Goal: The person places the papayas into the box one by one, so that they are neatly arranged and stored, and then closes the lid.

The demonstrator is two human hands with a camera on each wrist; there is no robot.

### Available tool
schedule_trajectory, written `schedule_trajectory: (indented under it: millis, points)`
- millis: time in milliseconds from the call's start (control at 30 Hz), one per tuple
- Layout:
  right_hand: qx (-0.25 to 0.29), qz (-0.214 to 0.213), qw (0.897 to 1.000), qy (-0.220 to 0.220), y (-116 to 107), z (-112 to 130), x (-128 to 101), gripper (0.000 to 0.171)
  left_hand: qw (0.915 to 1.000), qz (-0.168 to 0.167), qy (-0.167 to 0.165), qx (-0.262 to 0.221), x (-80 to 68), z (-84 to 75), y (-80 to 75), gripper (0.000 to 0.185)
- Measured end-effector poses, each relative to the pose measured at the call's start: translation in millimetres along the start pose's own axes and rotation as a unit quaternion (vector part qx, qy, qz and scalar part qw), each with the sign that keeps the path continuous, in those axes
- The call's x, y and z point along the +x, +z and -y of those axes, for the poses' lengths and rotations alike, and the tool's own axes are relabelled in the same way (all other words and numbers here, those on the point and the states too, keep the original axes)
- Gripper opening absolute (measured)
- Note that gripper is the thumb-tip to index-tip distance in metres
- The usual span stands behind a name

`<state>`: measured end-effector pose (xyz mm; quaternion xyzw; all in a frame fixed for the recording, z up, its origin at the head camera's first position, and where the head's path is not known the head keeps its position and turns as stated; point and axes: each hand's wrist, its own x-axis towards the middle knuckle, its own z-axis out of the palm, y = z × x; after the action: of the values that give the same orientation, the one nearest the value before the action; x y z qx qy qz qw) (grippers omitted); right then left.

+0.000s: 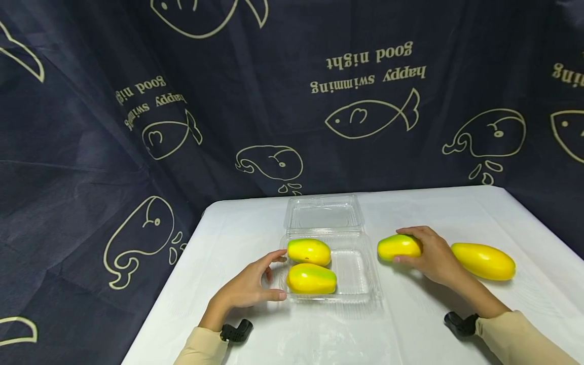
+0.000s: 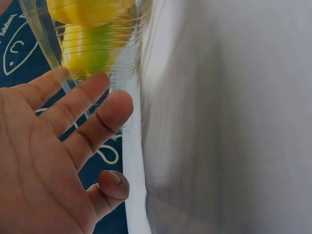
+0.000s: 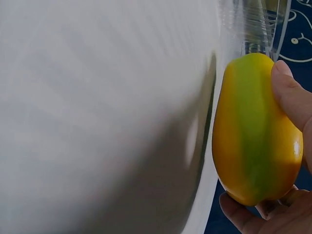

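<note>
A clear plastic clamshell box [image 1: 351, 274] stands with its lid [image 1: 325, 213] folded back. Two yellow-green papayas lie in its left half, the far papaya [image 1: 309, 252] behind the near papaya [image 1: 312, 279]. Beside the box's left wall is my left hand [image 1: 246, 285], its fingers spread and holding nothing; whether the fingertips touch the plastic I cannot tell. To the right of the box, my right hand [image 1: 433, 256] grips another papaya [image 1: 398, 247] between thumb and fingers. The right wrist view shows this papaya [image 3: 256, 131] with a green stripe down its side.
A longer yellow papaya [image 1: 485, 261] lies on the white-covered table [image 1: 337, 334], right of my right hand. Dark blue cloth [image 1: 274, 101] with fish and whale drawings hangs behind and to the left. Each wrist carries a small black device [image 1: 237, 331].
</note>
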<state>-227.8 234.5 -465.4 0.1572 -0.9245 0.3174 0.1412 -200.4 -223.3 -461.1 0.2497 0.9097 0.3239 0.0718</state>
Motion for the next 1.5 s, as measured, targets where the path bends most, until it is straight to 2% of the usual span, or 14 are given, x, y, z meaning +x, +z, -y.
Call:
schedule_trajectory:
  millis: [533,967,1333,1500]
  points:
    - [0.014,-0.025,1.0,0.012,-7,13,7,0.069,1.0,0.002,0.0,0.004,-1.0,1.7,-1.9,0.095]
    - [0.025,-0.057,0.998,-0.002,-8,33,17,0.066,1.0,0.001,0.002,0.001,1.6,0.0,-1.5,0.094]
    - [0.035,-0.061,0.998,0.008,-7,43,23,0.065,1.0,0.002,-0.001,-0.003,1.1,-0.5,-0.7,0.095]
    - [0.046,-0.047,0.998,0.015,-5,48,25,0.067,1.0,0.001,0.003,-0.003,0.9,-0.4,-0.5,0.095]
